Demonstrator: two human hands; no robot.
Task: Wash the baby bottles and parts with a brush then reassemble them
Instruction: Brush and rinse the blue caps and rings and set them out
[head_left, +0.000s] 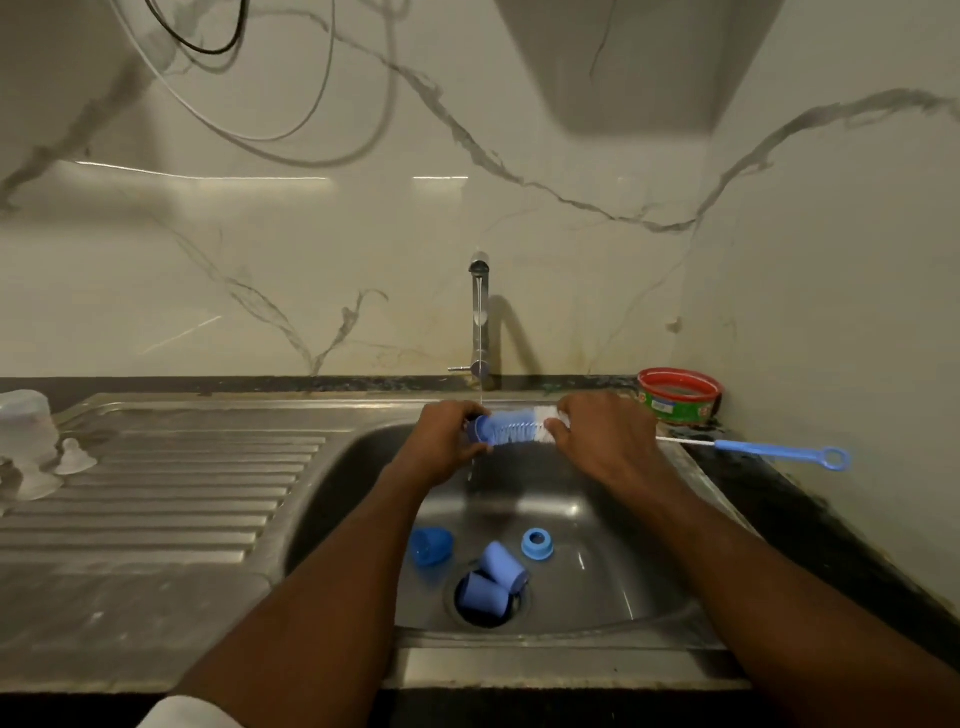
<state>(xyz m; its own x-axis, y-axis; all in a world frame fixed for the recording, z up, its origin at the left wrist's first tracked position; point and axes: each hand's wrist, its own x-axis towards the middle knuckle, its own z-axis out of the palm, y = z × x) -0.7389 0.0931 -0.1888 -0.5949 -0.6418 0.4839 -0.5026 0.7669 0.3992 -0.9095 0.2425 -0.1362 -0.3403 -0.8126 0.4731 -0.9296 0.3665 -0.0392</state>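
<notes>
Over the sink basin (613, 587), my left hand (441, 447) grips a small blue bottle part (480, 428). The blue and white bristles of a bottle brush (519, 426) reach into that part. My right hand (602, 441) grips the brush at its bristle end; its blue handle (779, 451) sticks out right over the counter. A thin stream of water runs from the tap (480, 312) onto the part. In the basin lie a blue cap (430, 545), a blue ring (537, 544) and two blue caps (493, 579) over the drain.
Clear bottle pieces and teats (31, 447) stand on the ribbed steel drainboard (182, 493) at far left. A red-rimmed green tub (678, 397) sits in the back right corner of the dark counter. The marble wall rises close behind the tap.
</notes>
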